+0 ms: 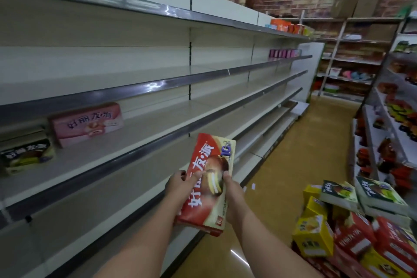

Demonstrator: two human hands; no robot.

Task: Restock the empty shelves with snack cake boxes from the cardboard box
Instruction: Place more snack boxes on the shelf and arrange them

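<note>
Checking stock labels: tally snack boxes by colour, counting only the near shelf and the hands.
Pink box, on shelf: 1
Dark box, on shelf: 1
Red box, held by left hand and right hand: 1
Total: 3

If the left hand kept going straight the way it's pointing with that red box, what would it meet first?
Probably the grey metal front edge of the long cream shelf. The left hand, gripping the red snack cake box together with the right hand, points up and forward toward it, though depth is unclear.

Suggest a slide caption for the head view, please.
Both hands, left hand and right hand, hold a red snack cake box before sparse shelves.
</note>
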